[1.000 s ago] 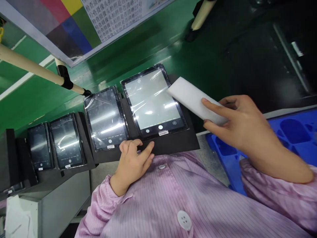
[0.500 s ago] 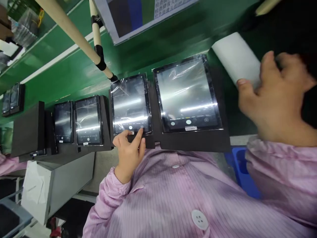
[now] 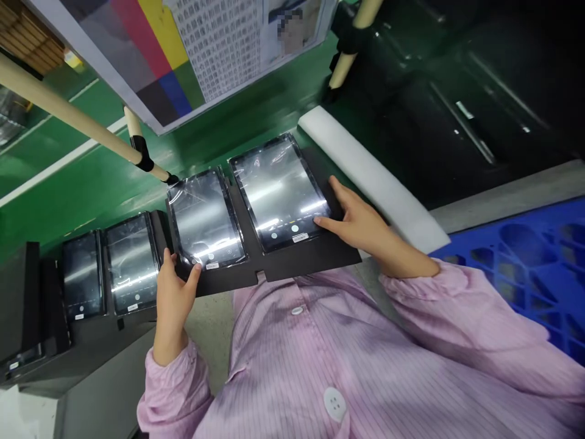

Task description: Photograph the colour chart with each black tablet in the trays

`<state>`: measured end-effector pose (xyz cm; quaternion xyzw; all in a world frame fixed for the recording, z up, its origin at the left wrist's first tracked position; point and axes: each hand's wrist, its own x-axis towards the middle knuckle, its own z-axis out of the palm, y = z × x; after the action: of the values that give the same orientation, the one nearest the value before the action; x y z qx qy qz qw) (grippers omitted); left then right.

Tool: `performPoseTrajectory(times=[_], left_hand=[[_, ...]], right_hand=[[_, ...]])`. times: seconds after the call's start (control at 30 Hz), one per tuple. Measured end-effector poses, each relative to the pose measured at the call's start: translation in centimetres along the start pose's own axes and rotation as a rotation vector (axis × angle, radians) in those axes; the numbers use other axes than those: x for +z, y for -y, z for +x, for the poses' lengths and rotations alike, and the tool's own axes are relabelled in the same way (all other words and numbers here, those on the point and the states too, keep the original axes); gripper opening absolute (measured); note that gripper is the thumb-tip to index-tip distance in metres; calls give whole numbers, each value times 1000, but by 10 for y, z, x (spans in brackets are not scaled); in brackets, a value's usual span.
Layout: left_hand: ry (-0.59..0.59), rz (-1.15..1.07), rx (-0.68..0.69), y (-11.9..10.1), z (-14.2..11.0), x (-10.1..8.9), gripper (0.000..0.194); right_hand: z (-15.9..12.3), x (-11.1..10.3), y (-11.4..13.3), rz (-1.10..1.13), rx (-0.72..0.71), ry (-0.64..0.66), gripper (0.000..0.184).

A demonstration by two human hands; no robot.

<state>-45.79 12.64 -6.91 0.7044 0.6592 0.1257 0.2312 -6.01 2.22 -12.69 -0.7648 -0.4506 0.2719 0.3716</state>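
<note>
In front of me a black foam tray [image 3: 301,261] carries two tablets side by side, the left tablet [image 3: 205,219] and the right tablet [image 3: 278,194], both in clear film with lit screens. My left hand [image 3: 176,292] grips the tray's left end, its thumb on the left tablet's lower corner and the other fingers partly hidden behind the edge. My right hand [image 3: 359,222] holds the right end, the thumb reaching over the right tablet's lower corner. Beside that hand lies a long white foam strip [image 3: 365,171], partly behind my wrist.
To the left a second black tray [image 3: 137,318] bears two more tablets, with dark trays stacked beyond. A printed chart [image 3: 219,42] with colour patches hangs above the green bench [image 3: 214,143]. Beige poles [image 3: 91,116] reach down to the bench. A blue plastic crate [image 3: 543,268] stands at right.
My left hand has gone from touching the left tablet's screen to gripping the tray's left end. My right hand has left the white foam and taken the right end. The view has shifted right.
</note>
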Motion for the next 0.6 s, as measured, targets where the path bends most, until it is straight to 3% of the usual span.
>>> performPoseTrajectory(times=[0.1,0.17,0.23,0.3,0.33,0.47,0.53,0.6], left_hand=[[52,-141,-76,-3,5,-1,95],[58,-256,-103,-7,11,-2,88],[47,-383,-130,-12,18,-5,80],[41,-558,-194,-17,23,-7,71],[38,-643,-230,-18,25,-8,67],[-30,-831,-312,-21,31,-6,54],[-59,-876,-324,-21,35,-5,47],[-14,-929,-328,-24,40,-8,40]], right_hand=[[-5,3,26,119,-44,-115,91],[-12,15,56,184,-94,-102,75],[-23,39,88,377,-65,141,71],[-32,68,117,582,117,408,84],[-35,83,128,593,153,435,88],[-35,119,150,542,222,352,92],[-27,121,153,535,260,314,93],[-17,120,155,552,279,299,89]])
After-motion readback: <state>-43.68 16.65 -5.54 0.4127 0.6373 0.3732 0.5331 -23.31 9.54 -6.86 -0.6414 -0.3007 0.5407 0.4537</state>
